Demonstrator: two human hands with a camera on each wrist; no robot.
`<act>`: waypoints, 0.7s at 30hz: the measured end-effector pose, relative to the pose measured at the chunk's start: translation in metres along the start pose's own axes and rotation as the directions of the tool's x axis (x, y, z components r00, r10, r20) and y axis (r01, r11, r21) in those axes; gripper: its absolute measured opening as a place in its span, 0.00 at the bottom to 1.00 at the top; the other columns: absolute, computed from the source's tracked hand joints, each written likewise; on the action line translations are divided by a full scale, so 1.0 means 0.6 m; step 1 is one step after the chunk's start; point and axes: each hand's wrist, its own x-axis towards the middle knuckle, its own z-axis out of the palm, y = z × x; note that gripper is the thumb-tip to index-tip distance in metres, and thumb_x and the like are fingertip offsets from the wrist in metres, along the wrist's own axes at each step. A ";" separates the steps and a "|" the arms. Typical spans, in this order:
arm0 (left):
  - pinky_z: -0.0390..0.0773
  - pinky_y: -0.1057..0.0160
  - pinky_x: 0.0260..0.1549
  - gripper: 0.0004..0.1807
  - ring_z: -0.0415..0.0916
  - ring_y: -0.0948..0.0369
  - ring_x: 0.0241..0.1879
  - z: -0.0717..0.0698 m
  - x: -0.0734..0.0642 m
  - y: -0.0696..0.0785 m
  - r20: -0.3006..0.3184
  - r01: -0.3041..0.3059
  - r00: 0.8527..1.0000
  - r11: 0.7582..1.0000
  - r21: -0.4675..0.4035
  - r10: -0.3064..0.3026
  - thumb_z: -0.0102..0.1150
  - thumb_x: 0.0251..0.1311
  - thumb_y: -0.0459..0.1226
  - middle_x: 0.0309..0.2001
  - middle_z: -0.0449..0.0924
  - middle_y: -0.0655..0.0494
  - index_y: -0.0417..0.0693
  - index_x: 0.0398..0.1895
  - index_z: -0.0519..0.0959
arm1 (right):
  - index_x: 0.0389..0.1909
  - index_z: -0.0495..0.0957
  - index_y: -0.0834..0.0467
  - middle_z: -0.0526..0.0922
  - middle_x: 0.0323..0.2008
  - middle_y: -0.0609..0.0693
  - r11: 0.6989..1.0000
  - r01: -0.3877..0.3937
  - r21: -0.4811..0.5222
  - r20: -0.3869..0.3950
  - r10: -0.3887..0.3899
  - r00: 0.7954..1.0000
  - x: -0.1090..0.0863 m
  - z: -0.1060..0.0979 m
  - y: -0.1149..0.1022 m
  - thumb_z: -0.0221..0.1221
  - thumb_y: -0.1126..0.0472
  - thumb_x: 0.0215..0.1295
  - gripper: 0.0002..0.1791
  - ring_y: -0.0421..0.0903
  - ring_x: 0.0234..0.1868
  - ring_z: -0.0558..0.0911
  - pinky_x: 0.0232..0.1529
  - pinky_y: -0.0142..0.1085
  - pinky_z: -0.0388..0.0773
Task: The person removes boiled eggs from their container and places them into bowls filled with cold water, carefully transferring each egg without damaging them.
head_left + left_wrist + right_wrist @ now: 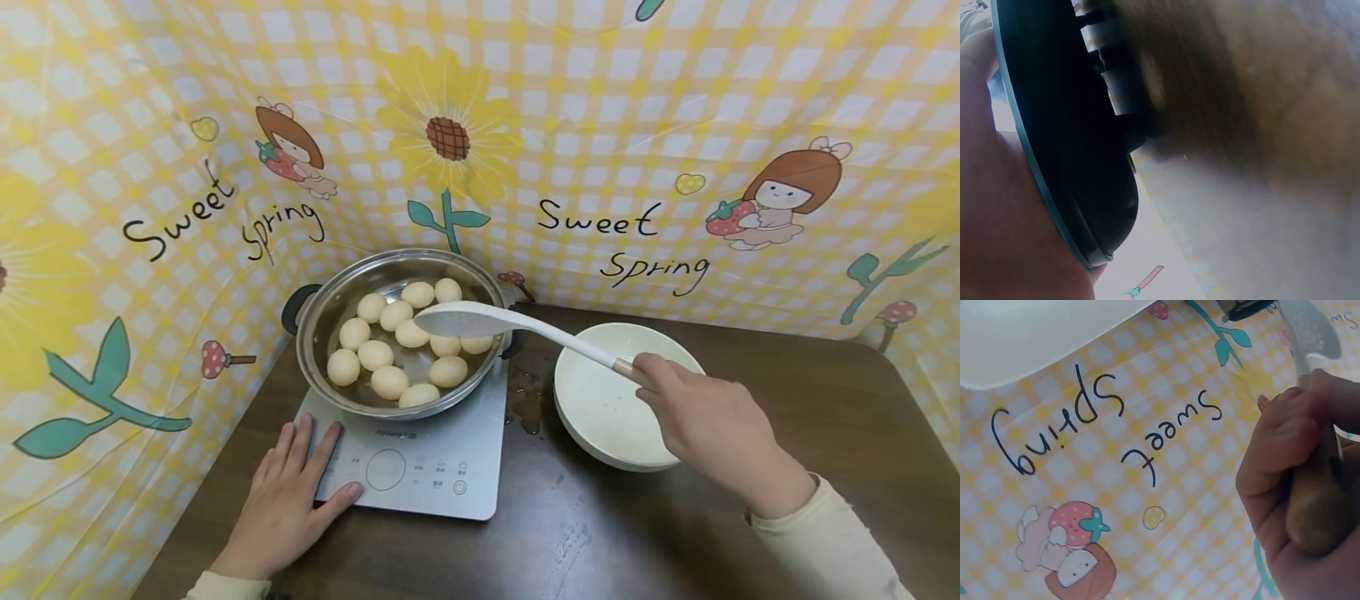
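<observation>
My right hand point(712, 429) grips the wooden handle of a white slotted spoon point(465, 320). The spoon's head hangs over the right side of a steel pot point(390, 271), above several pale eggs point(390, 383); in the right wrist view, small holes show in the spoon's head point(1322, 337). Below the handle stands a white bowl point(600, 421). My left hand point(281, 492), fingers spread and straight, rests on the left front corner of the induction cooker point(420, 493) under the pot. Its dark underside point(1066, 125) fills part of the left wrist view.
A dark wooden table point(555, 533) bears everything. Water drops point(528, 408) lie between cooker and bowl. A yellow checked cloth point(585, 150) printed with flowers and figures hangs behind and to the left. A black pot handle point(298, 308) juts out on the left.
</observation>
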 end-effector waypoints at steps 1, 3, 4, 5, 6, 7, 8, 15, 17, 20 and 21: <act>0.41 0.31 0.67 0.47 0.29 0.39 0.78 0.000 0.000 0.001 -0.002 0.000 1.000 1.000 0.002 0.000 0.55 0.68 0.61 0.79 0.34 0.34 0.48 0.81 0.52 | 0.50 0.71 0.52 0.73 0.23 0.40 1.000 0.002 -0.017 0.004 -0.002 1.000 0.003 0.003 -0.001 0.58 0.55 0.72 0.11 0.38 0.13 0.59 0.09 0.34 0.54; 0.41 0.31 0.67 0.47 0.30 0.39 0.78 0.000 0.001 0.001 -0.007 -0.002 1.000 1.000 0.002 0.002 0.56 0.68 0.61 0.79 0.35 0.34 0.48 0.81 0.52 | 0.49 0.70 0.53 0.71 0.22 0.42 0.999 0.028 -0.046 -0.011 -0.029 1.000 0.008 0.009 -0.003 0.48 0.50 0.79 0.11 0.41 0.13 0.59 0.08 0.33 0.52; 0.41 0.31 0.67 0.47 0.30 0.39 0.78 -0.001 0.001 0.001 -0.005 0.000 1.000 1.000 0.001 0.000 0.56 0.68 0.61 0.79 0.35 0.34 0.48 0.81 0.52 | 0.48 0.70 0.54 0.70 0.22 0.43 0.997 0.041 -0.061 -0.019 -0.042 0.999 0.012 0.012 -0.005 0.48 0.52 0.79 0.10 0.42 0.13 0.60 0.08 0.34 0.51; 0.41 0.31 0.67 0.47 0.30 0.39 0.78 -0.001 0.000 0.002 -0.005 0.000 1.000 1.000 0.000 0.000 0.56 0.68 0.61 0.79 0.35 0.34 0.48 0.81 0.52 | 0.48 0.70 0.54 0.69 0.22 0.43 0.996 0.051 -0.073 -0.019 -0.053 0.998 0.015 0.014 -0.006 0.49 0.53 0.79 0.09 0.44 0.13 0.61 0.08 0.34 0.51; 0.41 0.31 0.67 0.47 0.30 0.38 0.78 -0.001 0.000 0.001 -0.001 0.004 1.000 1.000 -0.001 -0.004 0.55 0.68 0.61 0.79 0.35 0.34 0.48 0.81 0.52 | 0.46 0.70 0.55 0.68 0.21 0.44 0.994 0.065 -0.083 -0.025 -0.067 0.997 0.018 0.016 -0.007 0.46 0.52 0.79 0.11 0.45 0.13 0.62 0.08 0.34 0.51; 0.41 0.31 0.67 0.47 0.30 0.38 0.78 -0.001 0.001 0.001 0.001 0.006 1.000 1.000 0.001 -0.006 0.55 0.68 0.61 0.79 0.35 0.34 0.48 0.81 0.52 | 0.45 0.70 0.56 0.66 0.20 0.45 0.992 0.087 -0.096 -0.037 -0.091 0.995 0.021 0.018 -0.008 0.44 0.52 0.80 0.13 0.47 0.13 0.62 0.08 0.34 0.51; 0.40 0.32 0.67 0.47 0.30 0.38 0.77 0.000 0.001 0.000 0.003 0.007 1.000 1.000 0.000 -0.007 0.55 0.68 0.61 0.79 0.34 0.34 0.48 0.82 0.51 | 0.44 0.71 0.57 0.65 0.19 0.46 0.989 0.102 -0.109 -0.045 -0.107 0.993 0.024 0.020 -0.008 0.43 0.52 0.80 0.14 0.49 0.13 0.63 0.08 0.34 0.52; 0.40 0.32 0.68 0.47 0.30 0.38 0.78 0.000 0.002 0.000 0.002 0.011 1.000 1.000 -0.002 -0.011 0.55 0.68 0.61 0.79 0.35 0.34 0.49 0.82 0.52 | 0.43 0.71 0.62 0.67 0.22 0.50 0.969 0.162 -0.185 -0.033 -0.171 0.985 0.044 0.020 -0.006 0.46 0.58 0.72 0.11 0.53 0.22 0.69 0.18 0.39 0.64; 0.42 0.32 0.67 0.47 0.31 0.38 0.78 -0.001 0.002 0.001 -0.004 0.009 1.000 1.000 0.000 -0.009 0.55 0.68 0.61 0.79 0.36 0.34 0.49 0.81 0.52 | 0.42 0.71 0.63 0.68 0.24 0.52 0.965 0.174 -0.197 -0.027 -0.183 0.983 0.049 0.018 -0.006 0.47 0.60 0.72 0.10 0.54 0.24 0.69 0.21 0.41 0.66; 0.43 0.31 0.66 0.47 0.31 0.38 0.77 -0.001 0.001 0.002 -0.011 0.004 1.000 1.000 0.001 -0.004 0.56 0.68 0.61 0.79 0.36 0.33 0.48 0.81 0.53 | 0.39 0.71 0.63 0.68 0.25 0.53 0.960 0.195 -0.202 -0.023 -0.204 0.979 0.059 0.012 -0.005 0.51 0.62 0.70 0.07 0.55 0.26 0.69 0.24 0.43 0.66; 0.43 0.30 0.65 0.47 0.31 0.38 0.77 0.000 0.001 0.002 -0.013 0.002 1.000 1.000 0.001 -0.002 0.56 0.68 0.61 0.79 0.36 0.33 0.48 0.81 0.53 | 0.39 0.71 0.63 0.69 0.25 0.53 0.958 0.202 -0.204 -0.023 -0.211 0.977 0.063 0.010 -0.004 0.52 0.63 0.69 0.06 0.55 0.26 0.69 0.24 0.43 0.66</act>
